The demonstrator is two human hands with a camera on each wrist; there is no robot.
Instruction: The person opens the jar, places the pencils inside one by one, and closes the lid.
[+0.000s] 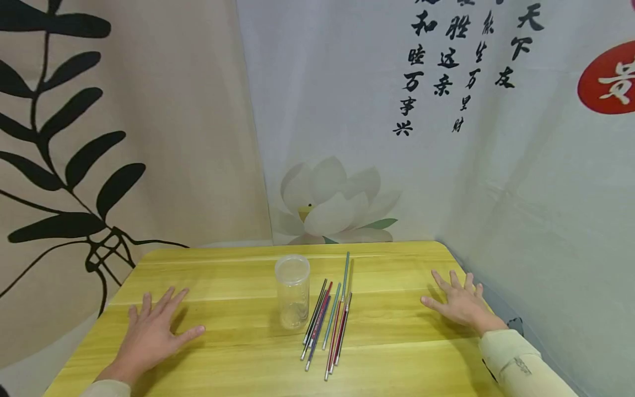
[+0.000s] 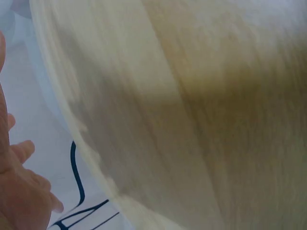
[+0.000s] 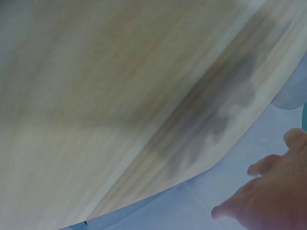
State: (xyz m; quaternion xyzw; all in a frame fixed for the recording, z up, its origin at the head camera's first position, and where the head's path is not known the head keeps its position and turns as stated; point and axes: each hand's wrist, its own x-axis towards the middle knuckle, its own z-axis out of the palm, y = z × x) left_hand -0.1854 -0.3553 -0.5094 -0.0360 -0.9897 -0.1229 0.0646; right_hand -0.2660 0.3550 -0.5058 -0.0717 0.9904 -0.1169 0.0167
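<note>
My left hand (image 1: 154, 336) is held over the left part of the table, fingers spread and holding nothing. On the far right, my right hand (image 1: 461, 303) is likewise spread over the table near its edge, with nothing in it. Between them stands an upright clear plastic jar (image 1: 292, 292) without a visible lid. Just right of the jar lies a loose bunch of thin sticks (image 1: 329, 325) in black, red, purple and teal, several with silvery ends. In the wrist views, the left fingers (image 2: 24, 152) and right fingers (image 3: 264, 165) show above the table's edge.
The wood-grain table (image 1: 238, 364) has rounded far corners. Behind it hangs a cloth backdrop (image 1: 342, 99) with a printed lotus, dark leaves and writing. Another cloth (image 1: 560, 220) runs close along the table's right side.
</note>
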